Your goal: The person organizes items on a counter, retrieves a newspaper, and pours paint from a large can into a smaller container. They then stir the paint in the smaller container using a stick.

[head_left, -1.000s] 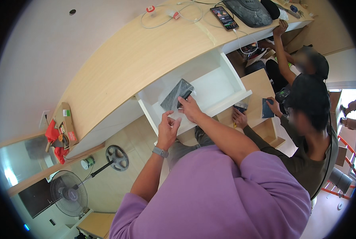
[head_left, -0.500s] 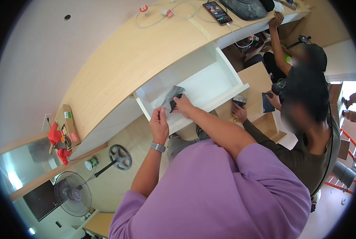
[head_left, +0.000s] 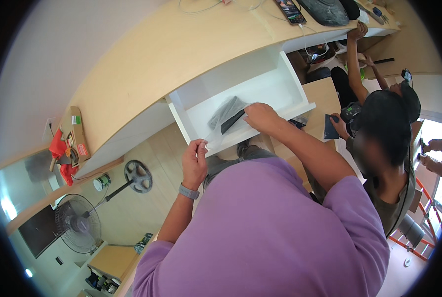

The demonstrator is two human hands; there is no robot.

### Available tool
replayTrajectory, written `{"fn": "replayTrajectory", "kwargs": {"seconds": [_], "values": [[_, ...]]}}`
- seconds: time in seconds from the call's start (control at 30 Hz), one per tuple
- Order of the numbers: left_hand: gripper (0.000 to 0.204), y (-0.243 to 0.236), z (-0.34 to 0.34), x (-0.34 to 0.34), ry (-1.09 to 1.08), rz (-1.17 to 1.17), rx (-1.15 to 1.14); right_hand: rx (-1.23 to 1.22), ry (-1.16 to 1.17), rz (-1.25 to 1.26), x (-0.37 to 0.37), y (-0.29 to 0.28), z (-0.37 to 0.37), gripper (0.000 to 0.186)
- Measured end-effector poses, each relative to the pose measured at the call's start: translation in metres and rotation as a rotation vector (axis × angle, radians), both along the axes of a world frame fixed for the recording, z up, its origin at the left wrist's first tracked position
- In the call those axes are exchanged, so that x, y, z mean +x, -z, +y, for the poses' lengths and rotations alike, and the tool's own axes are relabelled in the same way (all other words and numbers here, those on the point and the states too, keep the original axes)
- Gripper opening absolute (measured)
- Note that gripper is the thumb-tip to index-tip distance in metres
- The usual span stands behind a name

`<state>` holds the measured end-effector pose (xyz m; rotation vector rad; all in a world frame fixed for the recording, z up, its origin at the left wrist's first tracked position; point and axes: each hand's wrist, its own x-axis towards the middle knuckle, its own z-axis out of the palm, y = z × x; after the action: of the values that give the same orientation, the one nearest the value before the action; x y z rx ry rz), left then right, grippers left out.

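My left hand (head_left: 195, 163) pinches the near edge of a clear plastic bag (head_left: 216, 134) above the front of a pulled-out white drawer (head_left: 176, 115). At the bag's far right end, my right hand (head_left: 263, 118) is closed on the end of a flat black strip (head_left: 232, 122). The strip slants down toward the left, its lower end lying against the bag. Whether it is wholly inside the plastic I cannot tell. Something grey shows through the bag's upper part. My right fingertips are partly hidden behind the hand.
A pale wooden counter (head_left: 147, 84) runs above the drawer, with a phone (head_left: 291, 11) on it. Close on my right a person (head_left: 387, 128) holds a dark blue sheet (head_left: 331, 127); another person's arm (head_left: 355, 64) reaches the counter edge. A fan (head_left: 78, 223) stands at left.
My right hand has moved right, away from my left, and the bag is now stretched between them. More of the black strip shows. The whole view has shifted slightly.
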<state>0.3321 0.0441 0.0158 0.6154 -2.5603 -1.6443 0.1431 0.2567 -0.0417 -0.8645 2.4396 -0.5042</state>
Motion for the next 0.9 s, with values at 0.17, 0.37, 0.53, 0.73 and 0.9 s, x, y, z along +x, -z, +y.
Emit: {"fn": "replayTrajectory", "kwargs": {"seconds": [0.17, 0.37, 0.53, 0.73, 0.9], "values": [[0.013, -0.019, -0.004, -0.008, 0.167, 0.052, -0.075, 0.141, -0.310, 0.101, 0.006, -0.058, 0.020, 0.021], [0.016, -0.009, -0.015, -0.039, 0.049, 0.099, 0.283, -0.066, -0.449, 0.353, -0.005, -0.077, 0.013, 0.009], [0.023, 0.031, -0.020, -0.077, 0.038, -0.060, 0.251, -0.206, -0.435, 0.412, -0.006, -0.104, -0.013, 0.009], [0.063, 0.031, 0.014, -0.118, 0.747, -0.094, -0.373, -0.153, -0.235, 0.452, -0.002, -0.095, -0.013, 0.011], [0.028, 0.025, -0.010, -0.133, 0.670, 0.136, -0.292, -0.797, 0.352, 0.170, -0.001, -0.080, -0.026, 0.015]]}}
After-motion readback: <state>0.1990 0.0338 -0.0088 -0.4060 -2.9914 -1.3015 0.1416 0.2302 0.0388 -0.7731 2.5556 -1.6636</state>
